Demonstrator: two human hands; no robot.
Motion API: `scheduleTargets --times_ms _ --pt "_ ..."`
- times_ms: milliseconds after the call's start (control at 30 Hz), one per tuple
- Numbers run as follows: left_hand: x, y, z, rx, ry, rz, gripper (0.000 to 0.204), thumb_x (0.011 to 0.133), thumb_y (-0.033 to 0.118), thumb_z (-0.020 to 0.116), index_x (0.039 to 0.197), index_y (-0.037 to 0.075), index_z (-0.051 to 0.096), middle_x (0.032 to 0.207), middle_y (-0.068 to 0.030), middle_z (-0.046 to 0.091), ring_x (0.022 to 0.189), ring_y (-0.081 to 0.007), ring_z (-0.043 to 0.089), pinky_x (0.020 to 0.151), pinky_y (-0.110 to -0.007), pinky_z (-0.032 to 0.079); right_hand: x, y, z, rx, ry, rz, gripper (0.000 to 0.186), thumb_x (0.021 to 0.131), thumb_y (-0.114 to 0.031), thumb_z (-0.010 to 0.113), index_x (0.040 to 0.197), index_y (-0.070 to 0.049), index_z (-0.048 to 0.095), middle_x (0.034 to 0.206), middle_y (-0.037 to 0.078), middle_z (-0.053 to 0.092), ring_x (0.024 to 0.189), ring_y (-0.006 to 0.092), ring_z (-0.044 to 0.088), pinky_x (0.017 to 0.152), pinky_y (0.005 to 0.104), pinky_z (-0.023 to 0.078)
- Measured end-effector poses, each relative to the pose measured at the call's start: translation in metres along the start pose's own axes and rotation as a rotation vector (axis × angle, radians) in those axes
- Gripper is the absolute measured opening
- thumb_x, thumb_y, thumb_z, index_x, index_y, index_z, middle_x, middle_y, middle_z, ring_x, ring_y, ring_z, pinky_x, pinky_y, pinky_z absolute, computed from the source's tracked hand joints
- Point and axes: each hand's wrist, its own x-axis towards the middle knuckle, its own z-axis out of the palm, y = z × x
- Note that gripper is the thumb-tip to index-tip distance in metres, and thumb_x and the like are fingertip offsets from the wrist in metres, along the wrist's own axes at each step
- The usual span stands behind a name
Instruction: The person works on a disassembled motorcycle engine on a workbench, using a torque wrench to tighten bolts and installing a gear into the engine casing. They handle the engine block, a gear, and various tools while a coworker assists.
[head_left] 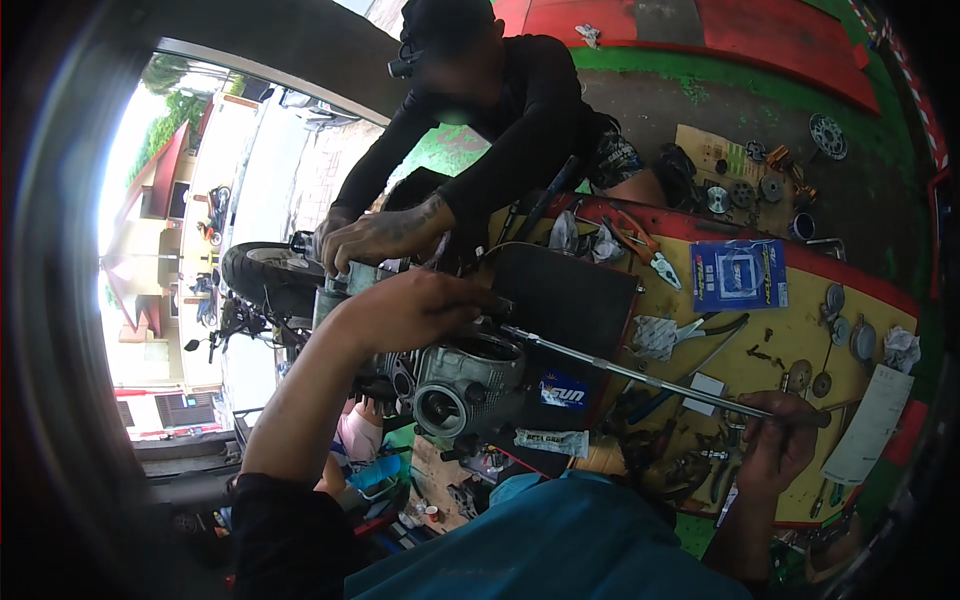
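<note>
Bench point(815, 270) 3 o'clock, engine point(470, 392) 6. R hand point(780, 445), 4 o'clock, wrapped on long bar point(620, 370); L hand point(425, 305) curled nr engine end, grip unclear. Prob bar-on-engine step; next needs steady bar.

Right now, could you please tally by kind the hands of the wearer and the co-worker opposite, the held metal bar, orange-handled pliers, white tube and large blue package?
Wearer's left hand and right hand: 2
Co-worker's hands: 2
Metal bar: 1
Orange-handled pliers: 1
White tube: 1
Large blue package: 1
Total: 8
</note>
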Motion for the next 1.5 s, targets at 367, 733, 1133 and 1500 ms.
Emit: scheduleTargets --times_ms 367,733,1133,1500 --pt "0.021 0.003 0.001 0.103 -0.132 -0.08 0.039 0.103 0.034 0.058 0.132 0.011 0.07 0.123 -0.016 0.073 0.113 -0.0337 0.07 0.104 -0.042 0.052 0.008 -0.005 0.013 -0.028 -0.117 -0.021 0.011 0.105 -0.005 0.051 0.115 -0.005 0.055 0.098 0.02 0.07 0.077 0.018 0.064 0.059 0.0242 0.045" --pt "0.018 0.016 -0.003 0.133 -0.122 -0.079 0.038 0.102 0.035 0.058 0.125 0.009 0.073 0.118 -0.0181 0.074 0.112 -0.0353 0.07 0.102 -0.044 0.052 0.011 -0.015 0.012 -0.054 -0.294 -0.309 0.013 0.102 -0.011 0.061 0.112 -0.004 0.059 0.098 0.022 0.073 0.07 0.0238 0.07 0.064 0.0321 0.057" --pt "0.021 0.152 0.079 0.446 0.331 0.5 0.035 0.082 0.023 0.076 0.113 0.009 0.07 0.112 -0.0135 0.072 0.098 -0.0309 0.074 0.08 -0.043 0.06 -0.004 -0.045 0.042 1.119 0.118 0.622 0.06 0.096 -0.028 0.05 0.147 0.003 0.046 0.144 0.03 0.056 0.108 0.0378 0.073 0.094 0.0487 0.063" --pt "0.026 0.153 0.095 0.556 0.407 0.619 0.019 0.08 0.022 0.072 0.095 0.01 0.077 0.082 -0.0128 0.074 0.083 -0.0322 0.075 0.072 -0.045 0.059 -0.035 0.009 0.102 0.643 0.055 0.128 0.056 0.105 -0.027 0.057 0.152 -0.002 0.042 0.145 0.016 0.054 0.133 0.0246 0.053 0.103 0.0413 0.048"
